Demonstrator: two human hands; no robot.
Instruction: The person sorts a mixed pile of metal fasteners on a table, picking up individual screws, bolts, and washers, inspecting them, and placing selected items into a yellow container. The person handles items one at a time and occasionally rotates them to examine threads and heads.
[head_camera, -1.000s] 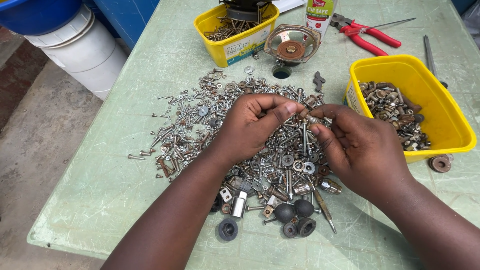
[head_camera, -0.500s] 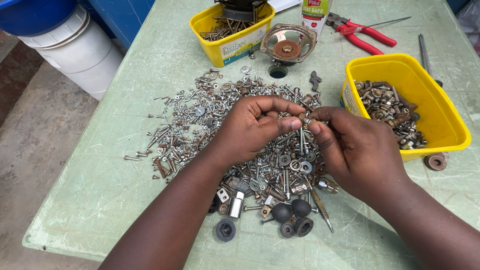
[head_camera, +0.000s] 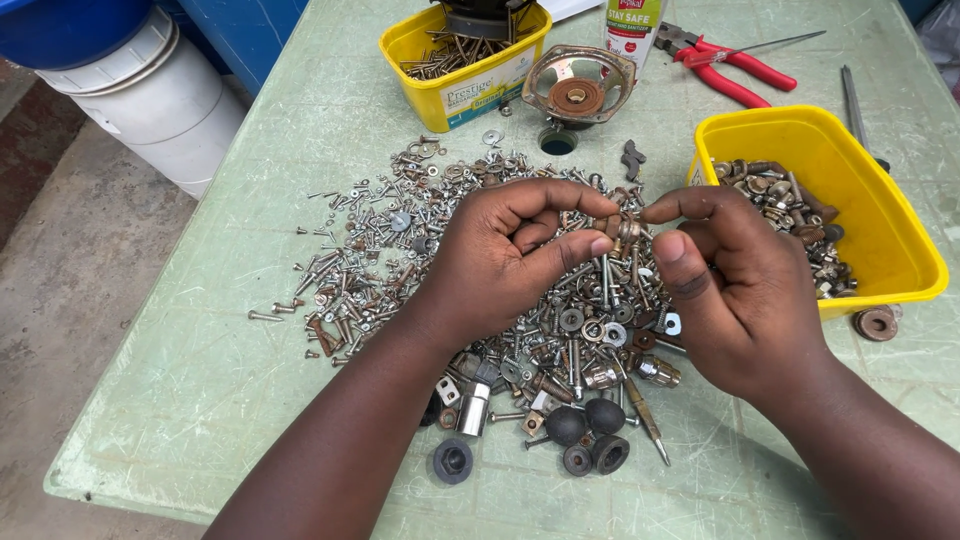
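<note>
A wide pile of screws, bolts, washers and nuts (head_camera: 400, 240) is spread over the pale green table (head_camera: 200, 400). Above its middle, my left hand (head_camera: 510, 260) and my right hand (head_camera: 735, 290) meet at the fingertips. Together they pinch a small rusty bolt with a nut (head_camera: 628, 228), held just above the pile. Several black rubber feet (head_camera: 585, 435) lie at the pile's near edge.
A yellow tub (head_camera: 900, 230) holding rusty fittings stands at the right. Another yellow tub (head_camera: 455, 60) with screws, a round metal speaker frame (head_camera: 578, 85), a white bottle (head_camera: 630, 25) and red pliers (head_camera: 735, 70) sit at the back. White and blue buckets (head_camera: 150, 80) stand off the table, left.
Both hands have stayed together over the pile, shifting slightly while the fingers work the small bolt. Nothing else has moved.
</note>
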